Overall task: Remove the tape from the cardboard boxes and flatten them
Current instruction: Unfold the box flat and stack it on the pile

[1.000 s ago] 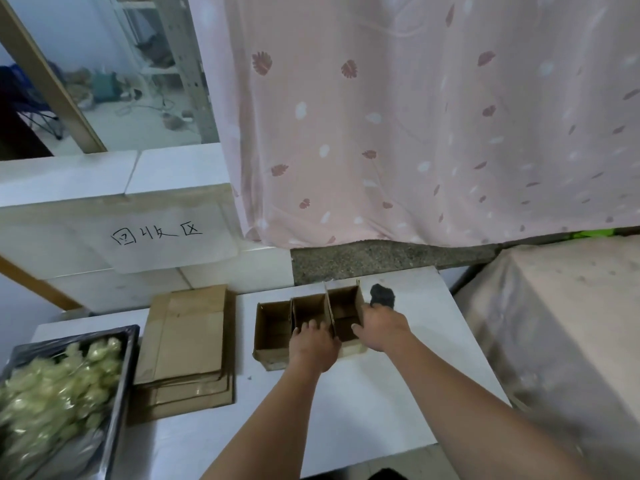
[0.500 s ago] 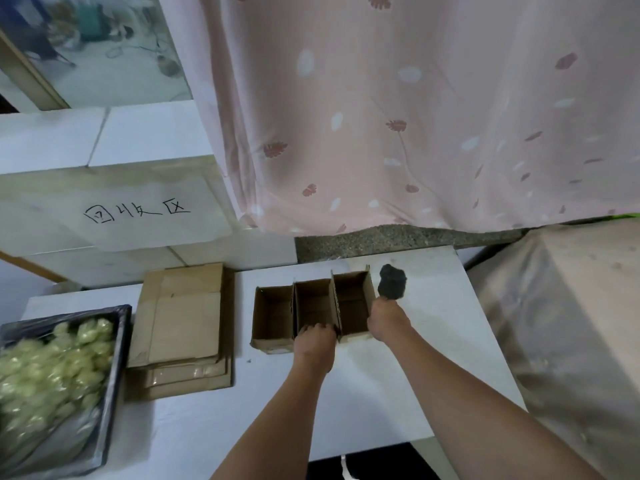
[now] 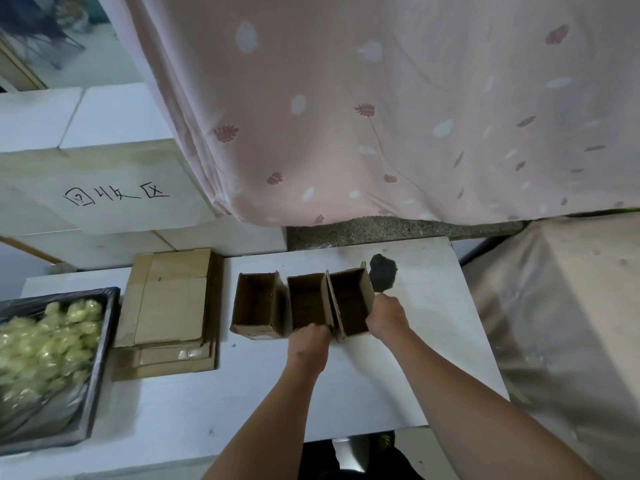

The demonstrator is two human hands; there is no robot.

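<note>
Nearest, the person's left hand (image 3: 309,341) rests at the near rim where the middle and right open brown cardboard boxes meet, fingers curled over the edge and hidden, so what they pinch cannot be told. The right hand (image 3: 386,315) grips the right brown cardboard box (image 3: 351,301) on its outer wall, fingers curled round it. Beyond the fingertips lies a dark crumpled lump (image 3: 382,271), and left of them the flattened cardboard stack (image 3: 169,306); lifting one box clear before hunting its tape seam would likely serve best.

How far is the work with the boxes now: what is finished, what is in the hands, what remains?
Done: a stack of flattened cardboard lies left of the boxes. In hand: the right hand and left hand grip the rightmost box. Left: the middle box and left box stand open, unflattened.
</note>
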